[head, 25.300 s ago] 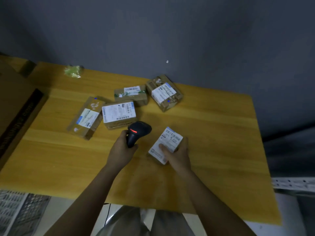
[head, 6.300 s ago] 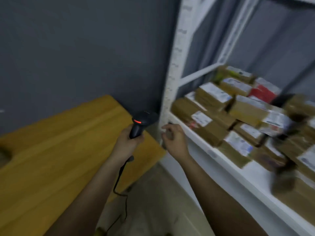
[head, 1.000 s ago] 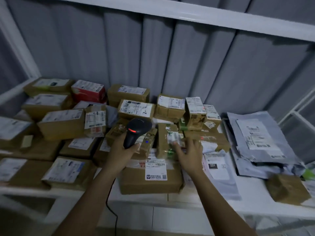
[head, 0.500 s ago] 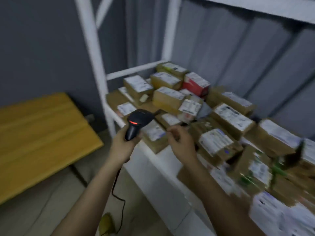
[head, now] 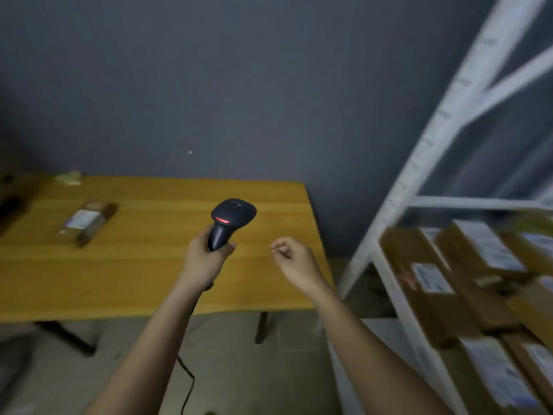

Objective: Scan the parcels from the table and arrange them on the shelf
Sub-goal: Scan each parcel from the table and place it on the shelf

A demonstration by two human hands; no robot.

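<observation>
Dark grey wall behind, w/ a yellow wooden table pushed up against it. One cardboard parcel w/ a white label lies flat on the table's left part, pretty blurry tbh. Left hand grips a black barcode scanner above the table's right half, red light lit. Right hand hangs just right of the scanner, fingers loosely curled, holding nothing. White metal shelf stands right of the table, packed w/ labelled parcels.
</observation>
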